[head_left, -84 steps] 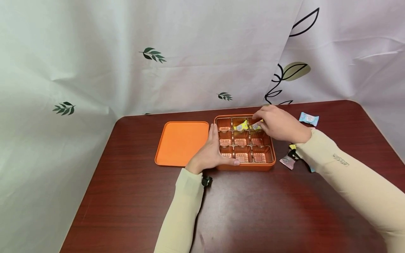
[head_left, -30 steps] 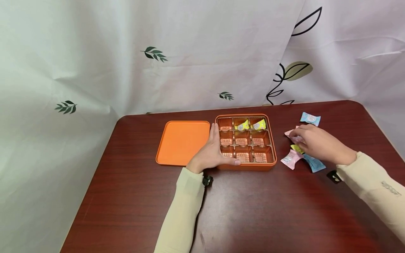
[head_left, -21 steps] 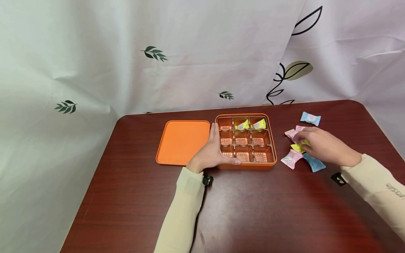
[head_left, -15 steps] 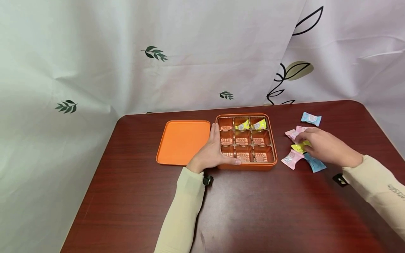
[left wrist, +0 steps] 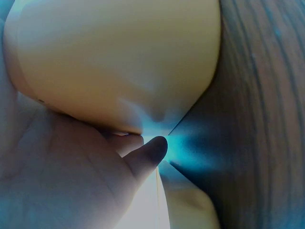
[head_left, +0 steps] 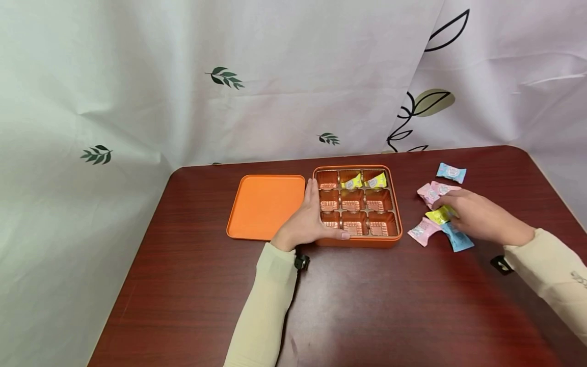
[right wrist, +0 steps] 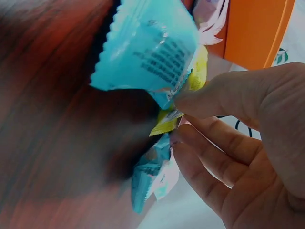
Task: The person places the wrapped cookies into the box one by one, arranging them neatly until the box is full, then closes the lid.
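Note:
My left hand (head_left: 301, 223) braces the orange candy box (head_left: 362, 243) at its near left corner, fingers straight along the left side and thumb on the front rim. The box has a copper-coloured tray of compartments. Two yellow-wrapped candies (head_left: 376, 180) sit in its back row, middle and right. Right of the box, my right hand (head_left: 486, 218) pinches another yellow-wrapped candy (head_left: 438, 215) between thumb and fingers, low in a small pile. In the right wrist view, the thumb and fingertips close on that yellow wrapper (right wrist: 198, 71), beside a blue-wrapped candy (right wrist: 147, 47).
Pink-wrapped candies (head_left: 428, 194) lie behind the yellow one, and another pink candy (head_left: 423, 231) in front. A blue candy (head_left: 458, 238) lies partly under the right hand. Further back is a separate blue candy (head_left: 451, 173). The orange lid (head_left: 266, 206) lies left of the box.
The right hand has left a yellow candy in the back right compartment and moved right to the pile. There it has shifted slightly rightward, and the pink candies have moved a little. The left hand stays put.

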`<state>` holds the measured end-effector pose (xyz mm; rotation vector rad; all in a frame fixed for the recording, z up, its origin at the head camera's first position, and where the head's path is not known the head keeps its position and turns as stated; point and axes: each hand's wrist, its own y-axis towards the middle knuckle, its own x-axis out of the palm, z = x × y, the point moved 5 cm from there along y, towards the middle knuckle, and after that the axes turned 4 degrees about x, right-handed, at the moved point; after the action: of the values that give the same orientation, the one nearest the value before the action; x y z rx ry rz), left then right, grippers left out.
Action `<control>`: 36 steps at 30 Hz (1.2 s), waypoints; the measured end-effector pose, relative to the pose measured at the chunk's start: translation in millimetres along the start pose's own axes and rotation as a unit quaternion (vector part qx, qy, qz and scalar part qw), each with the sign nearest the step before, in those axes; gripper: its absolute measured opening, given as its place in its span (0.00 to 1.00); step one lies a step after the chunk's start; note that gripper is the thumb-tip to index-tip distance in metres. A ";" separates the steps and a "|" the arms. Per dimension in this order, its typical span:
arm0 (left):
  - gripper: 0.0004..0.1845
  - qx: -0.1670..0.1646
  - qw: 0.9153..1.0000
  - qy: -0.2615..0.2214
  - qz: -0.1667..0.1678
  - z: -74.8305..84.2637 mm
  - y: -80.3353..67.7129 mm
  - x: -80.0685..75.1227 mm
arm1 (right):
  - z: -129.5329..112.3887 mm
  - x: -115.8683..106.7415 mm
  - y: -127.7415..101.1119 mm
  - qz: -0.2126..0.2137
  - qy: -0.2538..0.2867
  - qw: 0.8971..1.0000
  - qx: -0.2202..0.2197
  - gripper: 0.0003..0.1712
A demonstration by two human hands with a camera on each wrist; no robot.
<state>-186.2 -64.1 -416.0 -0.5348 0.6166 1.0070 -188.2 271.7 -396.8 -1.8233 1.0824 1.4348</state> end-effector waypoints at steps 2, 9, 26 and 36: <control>0.82 0.002 1.000 -0.001 0.000 0.0 0.2 0.2 | 1.8 1.4 -0.9 -0.007 0.002 1.000 0.003 0.19; 0.81 0.000 1.000 0.000 -0.001 -0.2 0.1 0.0 | 5.1 4.3 -3.0 0.006 -0.003 1.000 -0.006 0.20; 0.81 0.003 1.000 -0.005 0.000 0.1 0.4 0.1 | 7.0 5.6 -5.6 0.028 -0.021 0.999 -0.020 0.21; 0.82 0.003 1.000 -0.002 0.000 -1.4 1.2 0.8 | 3.2 1.7 -6.0 0.053 -0.017 0.998 -0.039 0.18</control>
<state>-187.3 -64.1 -417.7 -0.5267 0.6161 1.0059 -184.5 277.0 -399.5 -1.8127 1.1348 1.5849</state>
